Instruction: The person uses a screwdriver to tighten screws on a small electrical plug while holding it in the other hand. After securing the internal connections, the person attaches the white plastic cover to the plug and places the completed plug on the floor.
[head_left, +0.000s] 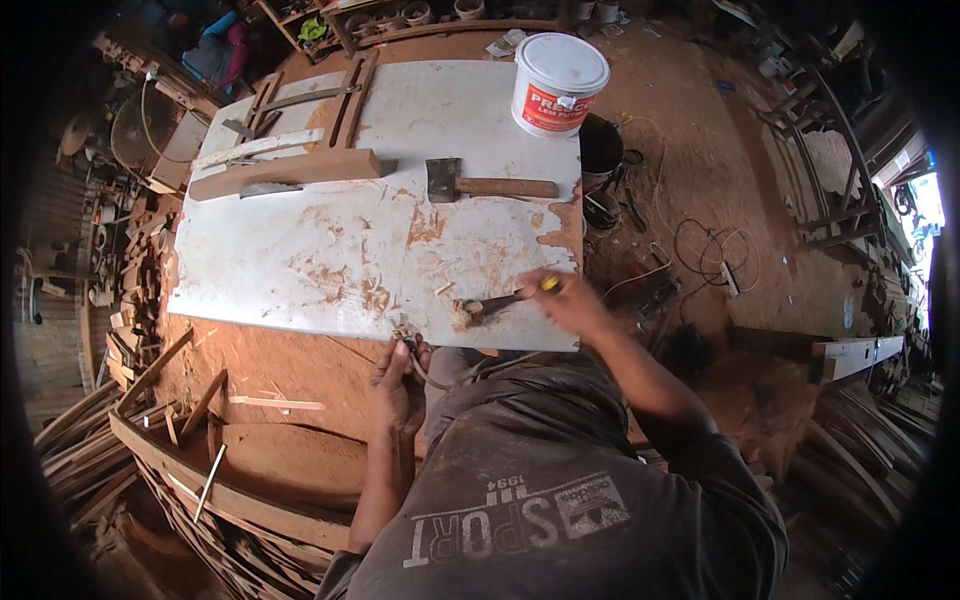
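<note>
My right hand is closed on a dark tool with a yellow tip on its handle, lying over the white, scuffed board; the tool's far end is at a small pale lump. My left hand grips a small dark fitting with pale material on it at the board's near edge, and a cord runs from there across my lap. Beyond my hands lie a hammer-like tool with a wooden handle, wooden pieces and a white bucket with a red label.
Piles of timber strips and a curved wooden frame stand at left. Loose cables lie on the dirt floor at right, near a wooden beam. Another person is at the upper left.
</note>
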